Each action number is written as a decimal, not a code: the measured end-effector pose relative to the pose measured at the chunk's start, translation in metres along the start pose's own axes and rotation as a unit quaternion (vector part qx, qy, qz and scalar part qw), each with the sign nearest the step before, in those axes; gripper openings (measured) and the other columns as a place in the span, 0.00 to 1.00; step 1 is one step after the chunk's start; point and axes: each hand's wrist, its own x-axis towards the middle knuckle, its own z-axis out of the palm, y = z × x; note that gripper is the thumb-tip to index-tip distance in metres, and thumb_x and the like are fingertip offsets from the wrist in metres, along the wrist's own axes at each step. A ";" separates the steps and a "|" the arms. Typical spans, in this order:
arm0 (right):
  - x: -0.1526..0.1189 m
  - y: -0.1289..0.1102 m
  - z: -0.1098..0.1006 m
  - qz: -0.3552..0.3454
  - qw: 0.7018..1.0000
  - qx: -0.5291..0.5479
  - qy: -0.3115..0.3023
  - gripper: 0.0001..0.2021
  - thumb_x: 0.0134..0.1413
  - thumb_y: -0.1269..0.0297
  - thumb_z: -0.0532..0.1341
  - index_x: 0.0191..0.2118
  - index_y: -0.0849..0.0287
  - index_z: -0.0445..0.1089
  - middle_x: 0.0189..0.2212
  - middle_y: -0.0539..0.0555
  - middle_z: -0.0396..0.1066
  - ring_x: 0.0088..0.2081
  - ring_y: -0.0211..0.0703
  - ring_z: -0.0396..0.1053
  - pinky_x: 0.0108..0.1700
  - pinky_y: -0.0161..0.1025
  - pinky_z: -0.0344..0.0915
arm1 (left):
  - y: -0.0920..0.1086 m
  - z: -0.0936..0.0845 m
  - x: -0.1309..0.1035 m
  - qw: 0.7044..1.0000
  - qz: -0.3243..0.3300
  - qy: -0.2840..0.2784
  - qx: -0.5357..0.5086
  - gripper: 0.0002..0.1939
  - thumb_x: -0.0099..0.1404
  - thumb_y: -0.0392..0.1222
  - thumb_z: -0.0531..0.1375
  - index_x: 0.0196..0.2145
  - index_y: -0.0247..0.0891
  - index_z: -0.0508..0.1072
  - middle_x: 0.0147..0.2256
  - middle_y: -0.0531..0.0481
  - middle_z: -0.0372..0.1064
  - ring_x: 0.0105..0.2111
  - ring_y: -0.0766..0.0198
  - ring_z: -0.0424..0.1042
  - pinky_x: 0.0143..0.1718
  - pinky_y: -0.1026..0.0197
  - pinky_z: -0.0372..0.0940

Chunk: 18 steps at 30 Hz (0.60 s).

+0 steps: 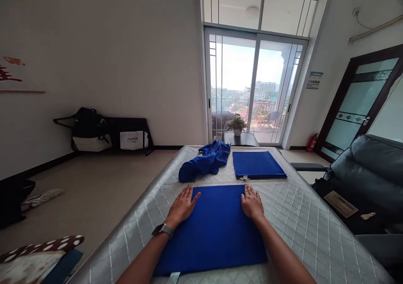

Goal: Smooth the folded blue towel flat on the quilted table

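A flat, smooth blue cloth point(217, 229) lies folded into a rectangle on the quilted mattress point(292, 221), with a white tag at its near left edge. My left hand point(183, 205), a watch on its wrist, rests flat at the far left corner of the cloth. At the far right corner lies my right hand point(252, 201), palm down with fingers stretched out. Neither hand grips anything. Beyond them, a second folded blue cloth point(258, 164) sits at the right, and a crumpled blue cloth point(208, 161) is heaped at the left.
A potted plant point(237, 124) stands on a dark chair point(242, 139) past the mattress, before the sliding glass door point(233, 74). To the right is a dark padded armchair point(371, 175). Bags point(90, 126) stand by the left wall, and a polka-dot fabric point(47, 246) is at lower left.
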 end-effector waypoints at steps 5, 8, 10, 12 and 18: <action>-0.002 -0.002 -0.002 0.005 1.000 0.006 0.002 0.31 0.67 0.56 0.40 0.71 0.62 0.40 0.71 0.53 0.40 0.70 0.42 0.36 0.68 0.44 0.27 | -0.007 0.006 -0.002 1.000 0.003 0.013 0.006 0.41 0.72 0.61 0.37 0.67 0.22 0.51 0.67 0.30 0.49 0.68 0.48 0.48 0.66 0.45 0.46; -0.005 -0.005 -0.005 0.007 1.000 0.008 0.007 0.31 0.66 0.56 0.41 0.71 0.63 0.42 0.71 0.54 0.41 0.70 0.43 0.37 0.68 0.44 0.29 | -0.005 0.006 -0.002 1.000 0.009 0.021 0.009 0.41 0.72 0.62 0.37 0.67 0.23 0.52 0.67 0.30 0.50 0.67 0.48 0.49 0.66 0.44 0.47; -0.008 -0.007 -0.009 0.009 1.000 0.010 0.013 0.31 0.66 0.57 0.41 0.71 0.64 0.42 0.71 0.55 0.41 0.70 0.44 0.37 0.68 0.44 0.30 | -0.005 0.005 -0.003 1.000 0.010 0.023 0.012 0.41 0.72 0.63 0.37 0.67 0.24 0.53 0.67 0.30 0.50 0.67 0.48 0.49 0.66 0.45 0.47; -0.012 -0.008 -0.013 0.010 1.000 0.013 0.018 0.31 0.66 0.58 0.41 0.71 0.63 0.42 0.71 0.54 0.41 0.70 0.44 0.37 0.68 0.44 0.31 | -0.004 0.002 -0.004 1.000 0.011 0.022 0.014 0.43 0.71 0.63 0.37 0.66 0.22 0.53 0.67 0.30 0.50 0.67 0.47 0.49 0.66 0.45 0.47; -0.037 -0.002 -0.014 -0.015 1.000 0.013 0.001 0.32 0.67 0.52 0.40 0.71 0.61 0.40 0.71 0.51 0.38 0.71 0.42 0.35 0.68 0.43 0.32 | 0.000 -0.001 -0.004 1.000 0.008 0.017 0.015 0.44 0.71 0.64 0.37 0.66 0.20 0.52 0.67 0.29 0.50 0.67 0.48 0.50 0.66 0.46 0.47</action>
